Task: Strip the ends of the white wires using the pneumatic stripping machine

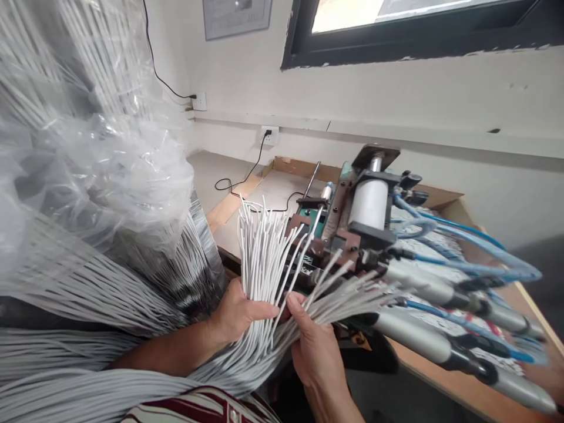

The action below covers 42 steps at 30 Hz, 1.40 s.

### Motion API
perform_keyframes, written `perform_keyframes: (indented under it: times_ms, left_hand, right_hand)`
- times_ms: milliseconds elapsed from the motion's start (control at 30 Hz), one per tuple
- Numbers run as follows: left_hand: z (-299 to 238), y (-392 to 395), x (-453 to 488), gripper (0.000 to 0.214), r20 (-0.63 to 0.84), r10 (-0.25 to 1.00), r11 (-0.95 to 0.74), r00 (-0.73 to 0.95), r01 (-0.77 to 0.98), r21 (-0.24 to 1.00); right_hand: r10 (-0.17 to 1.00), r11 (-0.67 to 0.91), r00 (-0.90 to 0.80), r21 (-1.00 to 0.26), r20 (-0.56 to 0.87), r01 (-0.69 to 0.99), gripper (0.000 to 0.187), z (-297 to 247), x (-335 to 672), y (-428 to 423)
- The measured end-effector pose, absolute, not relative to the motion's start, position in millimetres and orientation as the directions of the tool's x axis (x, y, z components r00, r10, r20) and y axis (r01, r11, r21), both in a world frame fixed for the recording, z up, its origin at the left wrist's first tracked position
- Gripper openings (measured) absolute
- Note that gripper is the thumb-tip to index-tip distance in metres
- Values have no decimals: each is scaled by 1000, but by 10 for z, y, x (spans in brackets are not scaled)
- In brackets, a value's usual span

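A thick bundle of light grey wires (263, 252) stands upright in front of me, its cut ends fanned at the top. My left hand (235, 314) is closed around it, with the thumb laid across the front. To its right, my right hand (316, 346) is closed on a second fan of the wires (343, 292), which leans to the right, and its thumb and finger pinch at the gap between the two groups. The right palm is turned partly away, so how many strands it grips is hidden. A machine with a metal air cylinder (369, 202) stands just behind the wire ends.
Plastic-wrapped wire bundles (132, 170) hang at the left, and more long wires (66, 385) run beneath my left forearm. Blue air hoses (476, 235) and silver cylinders (414, 335) jut out at the right over the wooden bench edge (436, 379). A black cord (259, 158) crosses the bench from a wall socket.
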<state>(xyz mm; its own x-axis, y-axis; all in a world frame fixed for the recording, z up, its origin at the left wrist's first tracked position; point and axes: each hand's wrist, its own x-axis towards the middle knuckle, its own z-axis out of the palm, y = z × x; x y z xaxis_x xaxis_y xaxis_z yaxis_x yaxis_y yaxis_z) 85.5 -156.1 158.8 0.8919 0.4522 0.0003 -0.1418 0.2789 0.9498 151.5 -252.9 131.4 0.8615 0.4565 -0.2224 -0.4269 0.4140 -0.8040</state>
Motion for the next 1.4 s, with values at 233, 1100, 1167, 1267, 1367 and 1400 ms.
perform_keyframes:
  times_ms: [233, 1100, 1167, 1267, 1367, 1400]
  left_hand:
    - [1509, -1516, 817, 15, -64, 497, 265, 865, -81, 961]
    - [1563, -1523, 795, 21, -191, 509, 417, 839, -47, 908]
    - [1563, -1531, 795, 19, -179, 511, 409, 841, -55, 911]
    - [1551, -1533, 799, 17, -159, 512, 395, 844, -67, 916]
    - [1535, -1523, 805, 15, -146, 508, 375, 849, -65, 925]
    - [1533, -1519, 806, 14, -140, 508, 367, 850, -67, 928]
  right_hand:
    - [391, 350, 902, -877, -183, -330, 30, 1098, 1411, -2660]
    - [405, 365, 867, -818, -291, -445, 34, 1119, 1410, -2700]
    - [403, 363, 861, -809, -311, -463, 33, 1142, 1427, -2699]
    - [408, 372, 858, -801, -313, -469, 30, 1199, 1458, -2679]
    - [392, 377, 860, -796, -327, -474, 26, 1242, 1482, -2654]
    - [383, 380, 860, -791, -337, -479, 25, 1248, 1486, -2646]
